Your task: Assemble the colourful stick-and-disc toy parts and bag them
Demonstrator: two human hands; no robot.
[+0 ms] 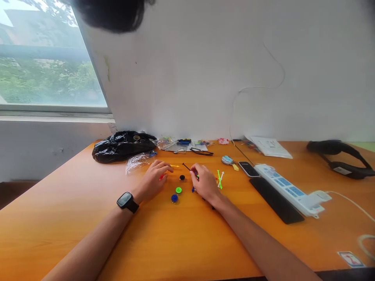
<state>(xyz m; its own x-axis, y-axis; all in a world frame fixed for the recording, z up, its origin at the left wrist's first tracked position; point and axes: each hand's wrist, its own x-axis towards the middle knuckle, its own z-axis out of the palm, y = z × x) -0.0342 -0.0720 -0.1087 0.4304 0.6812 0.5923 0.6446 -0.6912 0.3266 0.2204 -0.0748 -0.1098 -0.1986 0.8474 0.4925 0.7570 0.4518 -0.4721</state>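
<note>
A small printed card (350, 259) is lying near the front edge of the counter (164, 246), well to the right of the arms; a flat black panel (277, 200) is slanting across the right side, with a white power strip (288, 187) running alongside, a plug sitting in its near end; between the forearms a blue disc (174, 198) is resting nearest, a green disc (178, 190) just beyond it and a black disc (182, 177) farther on; the right hand (206, 183) is leaning in over the counter, fingers bent, pinching the end of a black stick (186, 167) that is pointing up and to the left, and it is partly covering small coloured pieces beneath; green and white sticks (219, 183) are lying crossed just right of it; the left hand (152, 179), a black watch (125, 200) on its wrist, is hovering or resting palm down with fingers loosely curled, a red piece (161, 177) showing at the fingertips, whether gripped I cannot tell; a yellow stick (175, 166) is lying just past those fingers; farther back a phone (249, 169), a clear bag (139, 161), folded glasses (202, 151) and a shiny black bag (124, 146) are lying before the wall.
</note>
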